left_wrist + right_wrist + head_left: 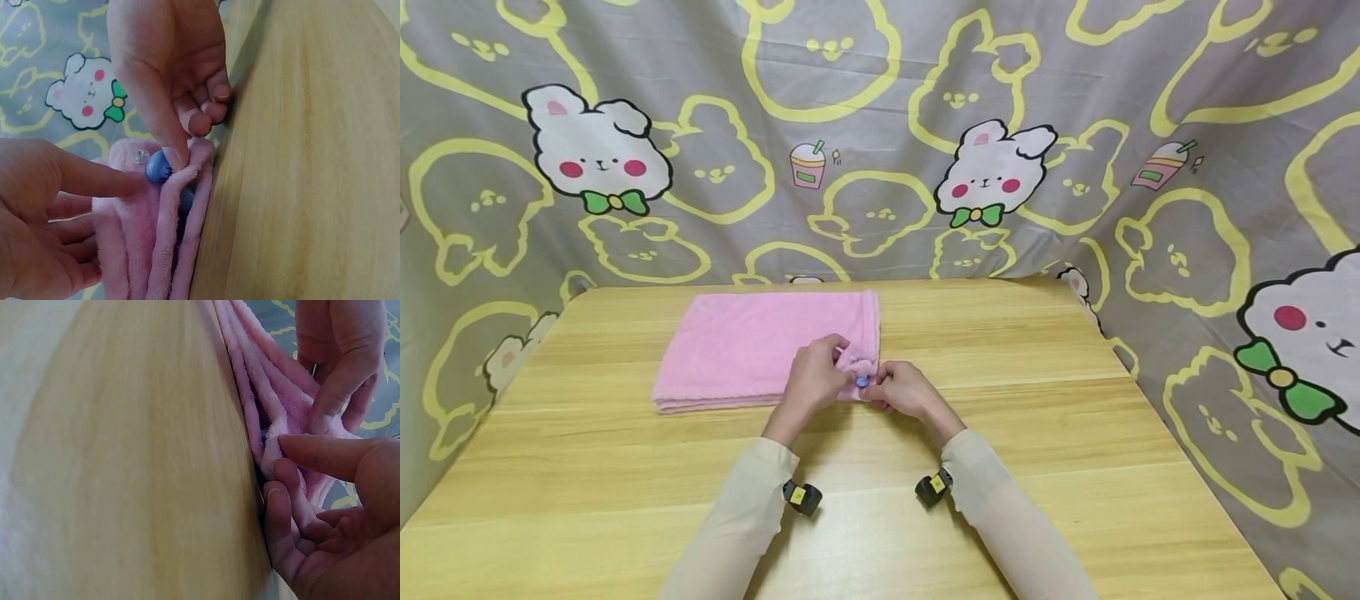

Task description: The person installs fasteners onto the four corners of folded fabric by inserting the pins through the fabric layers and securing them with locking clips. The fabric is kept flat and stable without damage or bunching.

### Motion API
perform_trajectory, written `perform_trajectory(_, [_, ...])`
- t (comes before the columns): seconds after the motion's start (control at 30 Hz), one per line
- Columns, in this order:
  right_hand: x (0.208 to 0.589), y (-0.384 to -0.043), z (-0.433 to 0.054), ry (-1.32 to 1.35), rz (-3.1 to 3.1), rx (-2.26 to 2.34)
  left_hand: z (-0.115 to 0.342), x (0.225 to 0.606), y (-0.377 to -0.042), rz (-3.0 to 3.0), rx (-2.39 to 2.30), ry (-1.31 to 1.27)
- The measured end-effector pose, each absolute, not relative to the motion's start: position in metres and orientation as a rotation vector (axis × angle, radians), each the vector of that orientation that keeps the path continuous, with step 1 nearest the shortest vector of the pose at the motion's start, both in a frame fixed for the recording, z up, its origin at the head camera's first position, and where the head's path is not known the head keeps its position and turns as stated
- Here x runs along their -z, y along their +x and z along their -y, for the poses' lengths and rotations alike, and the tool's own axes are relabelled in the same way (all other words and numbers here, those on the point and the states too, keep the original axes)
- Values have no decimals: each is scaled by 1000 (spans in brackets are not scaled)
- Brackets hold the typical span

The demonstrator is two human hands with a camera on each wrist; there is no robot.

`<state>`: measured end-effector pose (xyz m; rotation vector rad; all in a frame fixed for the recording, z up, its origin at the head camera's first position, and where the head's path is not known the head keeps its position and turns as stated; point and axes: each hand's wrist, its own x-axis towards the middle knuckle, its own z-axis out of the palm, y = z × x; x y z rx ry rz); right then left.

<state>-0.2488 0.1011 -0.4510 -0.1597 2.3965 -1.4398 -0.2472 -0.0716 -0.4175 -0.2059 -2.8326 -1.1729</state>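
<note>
A pink plush blanket (760, 346) lies folded on the table, its near right corner bunched up between both hands. On that corner sits a small round blue piece (159, 167) with a clear plastic bit (141, 156) beside it. Deeper between the fabric layers another blue part (186, 199) shows, mostly hidden. My left hand (820, 372) pinches the bunched fabric, thumb close to the blue piece and fingers behind the cloth. With thumb and fingers, my right hand (910, 389) grips the blanket's edge fold, seen near the table in the right wrist view (337, 512).
The wooden table (1037, 500) extends around the blanket on all sides. Grey curtains with rabbit prints (865, 125) hang along the back and sides. Each forearm wears a small black wrist camera (805, 498).
</note>
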Motion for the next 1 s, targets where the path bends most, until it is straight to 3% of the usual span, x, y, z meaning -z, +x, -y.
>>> perform_trajectory(0.3, [449,-248,-100,-160,-2417,1430,63,423,-245,2566,1139,-203])
perform_trajectory(0.73, [449,-248,-101,-164,-2413,1428,64,420,-242,2790,1073,-337])
perform_trajectory(1.0, [450,-248,-101,-152,-2406,1432,58,430,-242,2631,960,-403])
